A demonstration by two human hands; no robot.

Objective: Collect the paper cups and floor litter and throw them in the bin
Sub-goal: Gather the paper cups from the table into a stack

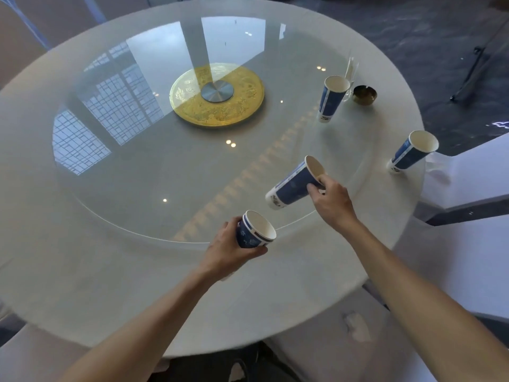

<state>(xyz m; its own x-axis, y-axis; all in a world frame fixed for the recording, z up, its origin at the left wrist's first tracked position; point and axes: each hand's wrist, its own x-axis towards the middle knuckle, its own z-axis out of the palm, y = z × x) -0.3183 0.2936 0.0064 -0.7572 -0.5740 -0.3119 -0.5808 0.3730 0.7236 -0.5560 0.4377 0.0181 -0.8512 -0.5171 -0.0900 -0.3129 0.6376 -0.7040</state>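
1. Paper, blue and white: one cup (296, 183) hangs tilted above the glass turntable (115, 166), pinched at its rim by the right hand (332, 201); its base points down-left toward a second cup (254, 230), clasped round the body by the left hand (231, 248) with its mouth facing up-right.
2. Nesting looks like the likely step; the two long axes roughly line up.
3. Two more cups stand upright, one mid-right (332, 97), one at the table edge (413, 153); the right hand is nearer both.
4. Open tabletop (82, 285) lies all around; no bin in view.
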